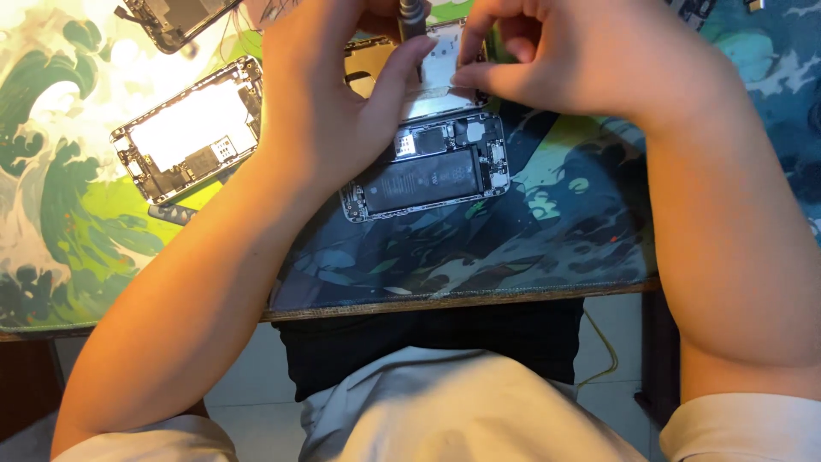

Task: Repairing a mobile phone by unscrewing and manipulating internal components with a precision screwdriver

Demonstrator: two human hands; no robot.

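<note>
Phone (428,175) lies open on the mat (547,239), its battery showing. Left hand (333,103) closes around a screwdriver (410,15), and right hand (547,51) pinches the lifted screen panel (440,73) at its edge. I judge a screw is being worked; the next move needs a steady tip.

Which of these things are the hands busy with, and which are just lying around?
In use:
- left hand and right hand, both on the lifted screen panel
- open phone with its battery showing
- grey tool between the hands

Lying about:
- second opened phone at the left
- phone part at the top edge
- patterned mat
</note>
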